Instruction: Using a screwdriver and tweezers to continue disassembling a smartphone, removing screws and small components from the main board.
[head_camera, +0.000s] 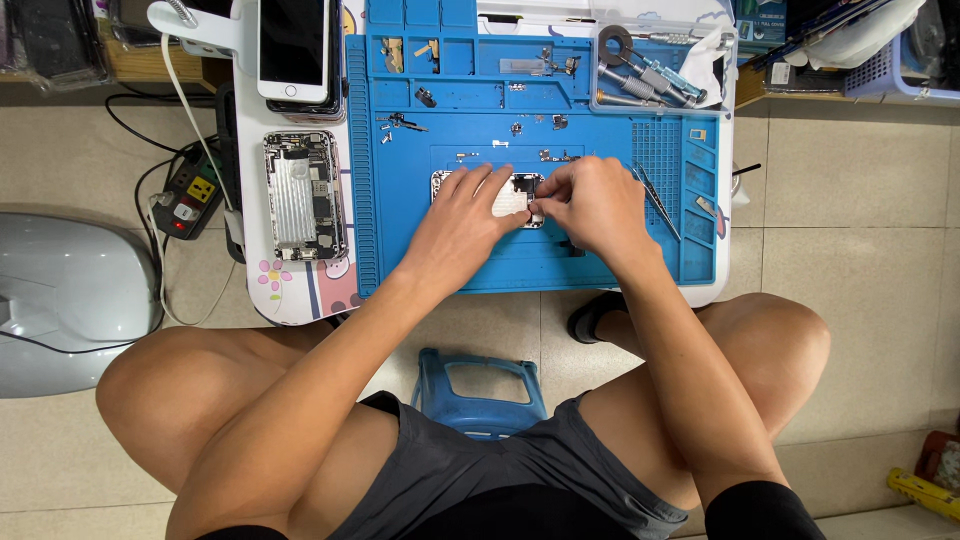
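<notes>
Knees (200, 400) frame a blue stool (480, 385) nearest the camera. Beyond, both hands meet over an opened phone (515, 195) lying mid-mat (440, 250). Left hand (465, 215) presses flat on its left half, steadying it, fingers spread. Right hand (590, 205) pinches something small at its right edge; what, I cannot tell. Likely a part is being seated or lifted, so fine control matters next. Tweezers (655, 195) lie right; another open phone (303, 195) lies left.
</notes>
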